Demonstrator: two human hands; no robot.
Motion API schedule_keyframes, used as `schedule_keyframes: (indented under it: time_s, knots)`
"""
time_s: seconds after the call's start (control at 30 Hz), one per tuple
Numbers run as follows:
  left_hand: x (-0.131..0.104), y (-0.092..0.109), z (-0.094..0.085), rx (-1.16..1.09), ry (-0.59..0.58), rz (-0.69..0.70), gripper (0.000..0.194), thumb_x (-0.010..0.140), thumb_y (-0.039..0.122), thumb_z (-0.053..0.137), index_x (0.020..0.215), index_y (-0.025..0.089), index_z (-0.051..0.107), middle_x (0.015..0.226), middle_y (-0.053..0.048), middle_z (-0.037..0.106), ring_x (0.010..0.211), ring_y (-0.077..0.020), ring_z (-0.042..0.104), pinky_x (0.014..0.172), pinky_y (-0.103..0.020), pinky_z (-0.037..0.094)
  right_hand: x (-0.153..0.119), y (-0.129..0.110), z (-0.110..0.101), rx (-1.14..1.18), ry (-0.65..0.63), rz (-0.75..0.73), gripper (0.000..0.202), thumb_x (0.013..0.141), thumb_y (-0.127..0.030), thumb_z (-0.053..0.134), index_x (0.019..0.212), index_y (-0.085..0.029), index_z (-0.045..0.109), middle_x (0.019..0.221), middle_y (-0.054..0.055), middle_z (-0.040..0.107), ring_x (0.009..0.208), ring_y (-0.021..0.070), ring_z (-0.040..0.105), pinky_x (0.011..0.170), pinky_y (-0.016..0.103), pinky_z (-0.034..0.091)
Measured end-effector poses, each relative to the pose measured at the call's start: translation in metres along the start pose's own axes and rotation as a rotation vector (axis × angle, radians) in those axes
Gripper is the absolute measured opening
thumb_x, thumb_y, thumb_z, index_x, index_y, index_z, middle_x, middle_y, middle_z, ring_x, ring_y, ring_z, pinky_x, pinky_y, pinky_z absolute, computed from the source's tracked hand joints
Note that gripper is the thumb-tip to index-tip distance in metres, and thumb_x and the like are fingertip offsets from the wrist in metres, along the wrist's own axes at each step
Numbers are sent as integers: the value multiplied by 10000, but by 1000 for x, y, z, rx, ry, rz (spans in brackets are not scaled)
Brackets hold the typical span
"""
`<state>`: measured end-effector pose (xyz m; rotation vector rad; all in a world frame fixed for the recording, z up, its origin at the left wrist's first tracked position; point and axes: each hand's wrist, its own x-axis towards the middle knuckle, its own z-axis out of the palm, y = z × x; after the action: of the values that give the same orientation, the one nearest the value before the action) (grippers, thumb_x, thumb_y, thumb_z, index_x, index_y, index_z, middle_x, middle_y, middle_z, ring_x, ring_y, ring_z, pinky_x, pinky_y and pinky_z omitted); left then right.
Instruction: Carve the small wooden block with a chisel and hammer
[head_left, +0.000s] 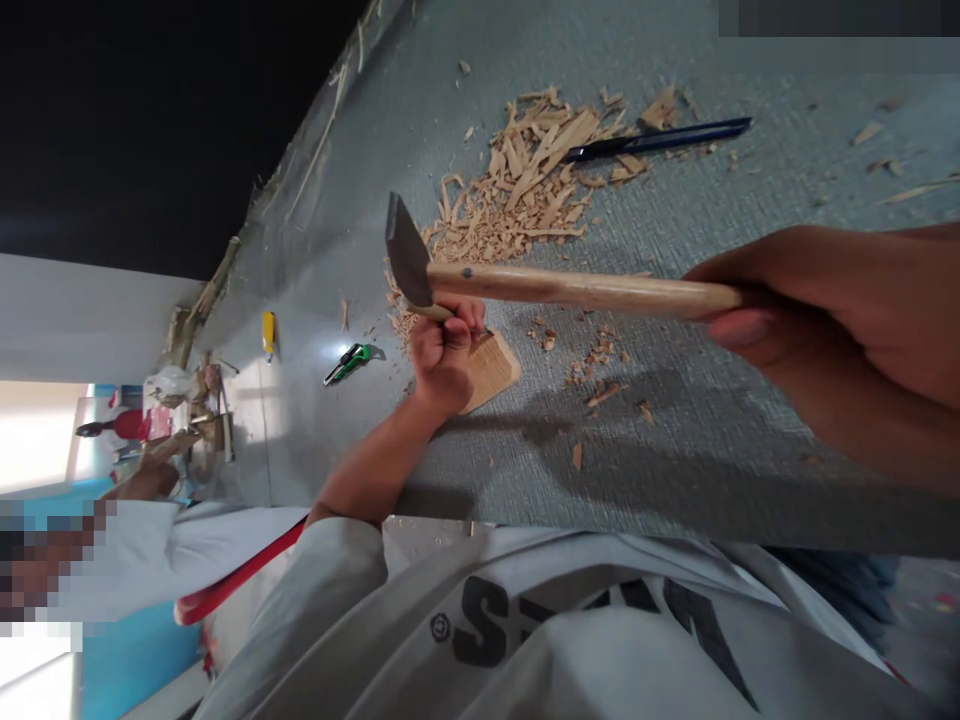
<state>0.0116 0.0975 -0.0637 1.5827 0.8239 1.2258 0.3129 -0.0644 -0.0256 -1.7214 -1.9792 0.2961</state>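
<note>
A hammer [562, 284] with a pale wooden handle and a dark metal head is gripped near its handle end by my right hand [847, 340]. My left hand [446, 365] is closed around a chisel [433, 312], whose light handle end shows just below the hammer head. Most of the chisel is hidden by my fingers. Its tip side points to a small flat wooden block [495, 375] with a cut, angled corner, lying on the table. The left hand rests against that block. Whether the hammer head touches the chisel, I cannot tell.
Wood shavings [525, 190] are heaped on the grey table [712, 420], with a dark blue pen-like tool [675, 138] lying across them. A green-handled cutter [352, 362] and a yellow one [268, 335] lie farther left. Another person's arm [142, 485] is near the cluttered table end.
</note>
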Motion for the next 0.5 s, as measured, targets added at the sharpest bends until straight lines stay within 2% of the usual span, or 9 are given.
schedule_keyframes:
  time_s: [0.13,0.23,0.33,0.4,0.5]
  knots:
    - [1,0,1,-36,-38,23,731,1026,820,877,796,219,531,751,28,449,674,-133,519,585,-233,499,0,-3,-2,14,4,4,568,1215,-765,287,1276,-335,653,602,-27,481,503,180,447,613,311,226]
    - [2,0,2,-38,-38,21,747,1017,839,872,787,218,527,733,33,437,657,-130,505,586,-235,499,3,-5,-2,20,23,-37,562,1229,-738,268,1299,-332,650,613,-27,478,504,173,456,603,300,205]
    - [0,-3,2,-32,-34,6,780,993,861,875,765,218,498,716,37,419,658,-132,506,599,-244,510,5,-7,-1,87,32,-92,504,1258,-658,276,1337,-331,651,681,-22,556,549,158,533,600,318,198]
    - [-2,-6,-2,-23,-24,-22,775,1010,835,876,755,217,483,718,34,422,668,-133,519,609,-248,519,4,-8,1,90,33,-98,469,1259,-627,305,1366,-339,659,711,-18,582,558,157,520,605,332,191]
    - [-4,-12,-9,8,-35,-83,745,1047,775,879,756,217,481,737,29,453,683,-132,540,616,-249,530,-2,-8,1,58,11,-7,542,1210,-729,334,1382,-358,691,700,-6,554,569,177,454,640,331,202]
